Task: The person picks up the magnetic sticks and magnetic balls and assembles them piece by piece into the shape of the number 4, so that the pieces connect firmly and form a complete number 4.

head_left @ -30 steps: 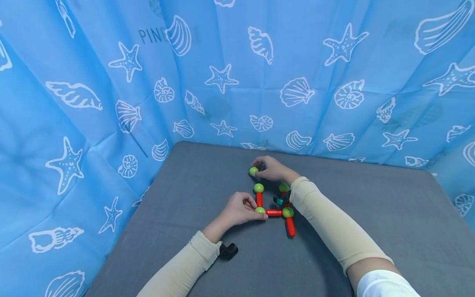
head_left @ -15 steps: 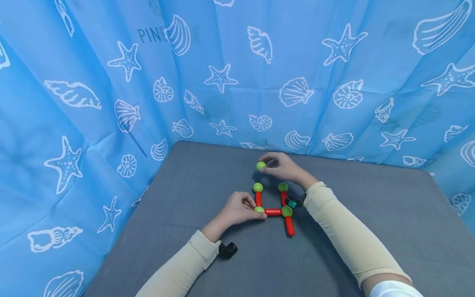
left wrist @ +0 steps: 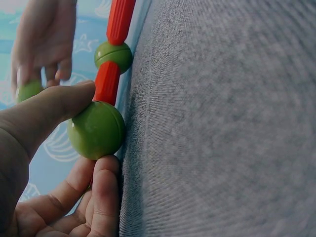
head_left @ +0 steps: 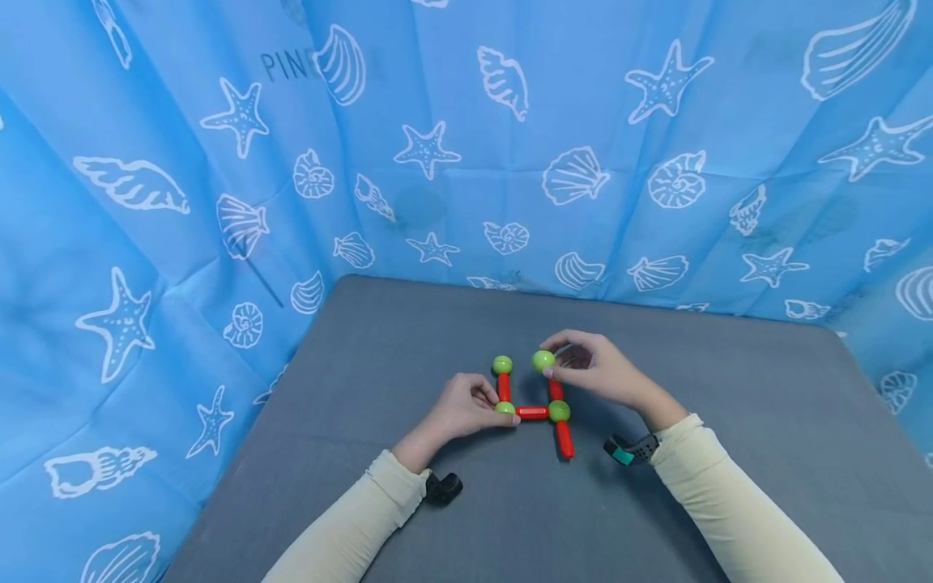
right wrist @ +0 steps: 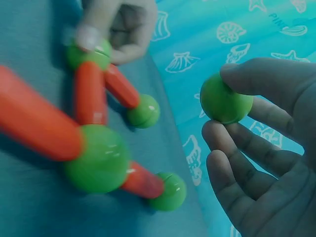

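Note:
A flat frame of red rods and green balls lies on the grey table. My left hand [head_left: 462,406] pinches the ball at its left corner [left wrist: 96,129] between thumb and fingers. From there one red rod [head_left: 504,387] runs back to a far ball [head_left: 502,365], and a crossbar rod [head_left: 532,413] leads to the right corner ball [head_left: 559,410]. Another rod [head_left: 564,440] points toward me, its near end without a ball. Raised over the frame's back right, my right hand [head_left: 601,368] pinches a loose green ball [right wrist: 226,98]. That ball hides the frame's back right ball [right wrist: 168,191] in the head view.
The grey cloth-covered table [head_left: 408,324] extends around the frame. Behind it and along the left hangs a blue curtain [head_left: 466,194] printed with white shells and starfish. A dark camera band [head_left: 632,450] sits on the right wrist, another [head_left: 443,489] on the left.
With the loose ball in its grasp, my right hand has moved from behind the frame to the right and nearer. The left hand keeps its hold, and the frame stays where it was.

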`<action>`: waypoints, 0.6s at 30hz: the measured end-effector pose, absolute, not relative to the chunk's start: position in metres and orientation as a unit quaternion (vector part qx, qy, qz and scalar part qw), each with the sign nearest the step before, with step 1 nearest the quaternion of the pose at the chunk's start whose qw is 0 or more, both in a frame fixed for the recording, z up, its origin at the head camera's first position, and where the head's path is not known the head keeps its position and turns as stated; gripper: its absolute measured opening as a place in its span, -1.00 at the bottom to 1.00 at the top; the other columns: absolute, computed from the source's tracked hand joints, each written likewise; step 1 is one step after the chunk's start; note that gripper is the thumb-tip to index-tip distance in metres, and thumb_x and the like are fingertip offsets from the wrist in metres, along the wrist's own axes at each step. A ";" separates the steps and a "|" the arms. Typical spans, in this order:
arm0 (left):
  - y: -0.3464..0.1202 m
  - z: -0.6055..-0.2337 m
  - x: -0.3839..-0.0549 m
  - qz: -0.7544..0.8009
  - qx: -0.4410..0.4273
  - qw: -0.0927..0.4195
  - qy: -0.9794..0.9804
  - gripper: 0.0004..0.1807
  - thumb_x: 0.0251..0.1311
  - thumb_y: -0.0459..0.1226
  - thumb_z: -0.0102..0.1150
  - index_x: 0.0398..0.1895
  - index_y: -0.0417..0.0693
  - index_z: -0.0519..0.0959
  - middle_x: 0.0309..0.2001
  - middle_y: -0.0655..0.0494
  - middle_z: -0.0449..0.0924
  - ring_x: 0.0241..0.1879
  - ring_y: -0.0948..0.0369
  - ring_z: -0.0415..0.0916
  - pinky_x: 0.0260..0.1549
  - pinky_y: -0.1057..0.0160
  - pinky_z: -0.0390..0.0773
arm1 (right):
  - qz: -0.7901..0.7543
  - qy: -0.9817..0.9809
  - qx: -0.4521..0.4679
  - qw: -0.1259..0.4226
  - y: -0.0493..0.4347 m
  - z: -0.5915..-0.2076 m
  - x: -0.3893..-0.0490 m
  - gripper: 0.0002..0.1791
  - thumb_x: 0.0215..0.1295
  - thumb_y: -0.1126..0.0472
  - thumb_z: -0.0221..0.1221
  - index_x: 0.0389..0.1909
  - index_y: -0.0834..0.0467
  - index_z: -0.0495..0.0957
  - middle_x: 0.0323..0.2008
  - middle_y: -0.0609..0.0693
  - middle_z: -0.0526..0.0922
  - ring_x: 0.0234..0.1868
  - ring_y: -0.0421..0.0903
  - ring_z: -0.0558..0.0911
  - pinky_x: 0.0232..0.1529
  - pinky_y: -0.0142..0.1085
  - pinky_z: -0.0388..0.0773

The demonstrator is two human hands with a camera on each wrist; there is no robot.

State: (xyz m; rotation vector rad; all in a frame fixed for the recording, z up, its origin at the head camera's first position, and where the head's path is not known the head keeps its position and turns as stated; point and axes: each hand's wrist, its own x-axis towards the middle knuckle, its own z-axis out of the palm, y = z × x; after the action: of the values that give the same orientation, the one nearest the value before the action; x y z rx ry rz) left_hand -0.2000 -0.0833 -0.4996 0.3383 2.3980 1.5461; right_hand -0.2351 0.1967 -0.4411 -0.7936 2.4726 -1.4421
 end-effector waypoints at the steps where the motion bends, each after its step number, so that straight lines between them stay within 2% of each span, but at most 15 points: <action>1: -0.083 -0.499 -0.200 0.534 0.116 0.134 0.827 -0.61 -0.01 -0.08 0.71 -0.36 -0.05 0.65 -0.42 0.15 0.66 -0.43 0.26 0.61 -0.38 0.28 0.61 | -0.485 0.828 -0.267 0.087 0.199 -0.443 -0.229 -0.65 0.41 0.21 0.39 0.17 0.11 0.64 0.08 0.08 0.71 -0.01 0.03 0.73 -0.04 -0.28 0.70; 9: -0.082 -0.497 -0.199 0.528 0.104 0.138 0.831 -0.59 -0.03 -0.10 0.72 -0.34 -0.09 0.65 -0.41 0.14 0.65 -0.41 0.26 0.61 -0.36 0.27 0.61 | -0.492 0.818 -0.281 0.101 0.219 -0.458 -0.185 -0.66 0.39 0.28 0.40 0.15 0.12 0.64 0.00 0.07 0.73 -0.09 -0.08 0.72 -0.14 -0.27 0.70; 18: -0.082 -0.496 -0.199 0.530 0.099 0.146 0.829 -0.59 -0.02 -0.08 0.72 -0.32 -0.07 0.65 -0.39 0.13 0.65 -0.39 0.24 0.59 -0.34 0.25 0.60 | -0.510 0.803 -0.282 0.126 0.232 -0.472 -0.153 -0.67 0.39 0.30 0.39 0.13 0.15 0.64 -0.02 0.09 0.71 -0.15 -0.07 0.70 -0.16 -0.28 0.69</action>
State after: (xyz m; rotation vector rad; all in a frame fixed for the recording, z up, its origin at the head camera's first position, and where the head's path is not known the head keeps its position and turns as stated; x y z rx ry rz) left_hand -0.1992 -0.0823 -0.4962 0.2861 2.3881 1.5265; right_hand -0.1533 0.2322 -0.4715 -0.8201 2.3382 -1.4859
